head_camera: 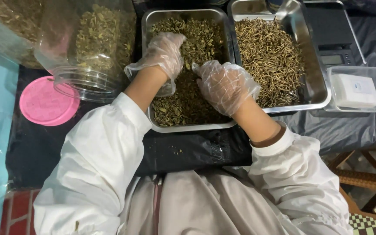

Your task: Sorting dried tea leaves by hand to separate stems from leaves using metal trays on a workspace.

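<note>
Head view: both gloved hands work in the near tray (188, 127) of dried green herb (196, 39). Left hand (164, 54) curled, fingers dug into the herb, seemingly gathering a clump; how tightly it closes, cannot tell. Right hand (225, 85) lies loosely open, palm down on the herb, gripping nothing visible. Tray is full, so the handling looks far from finished. Beside it, a second tray (314, 93) of brown twigs, apparently untouched. A clear jar (88, 48), tipped on its side at left, holds similar herb, its pink lid (44, 104) off on the dark surface (40, 148). Scale (331, 39) and a plastic box (362, 89) at right.
</note>
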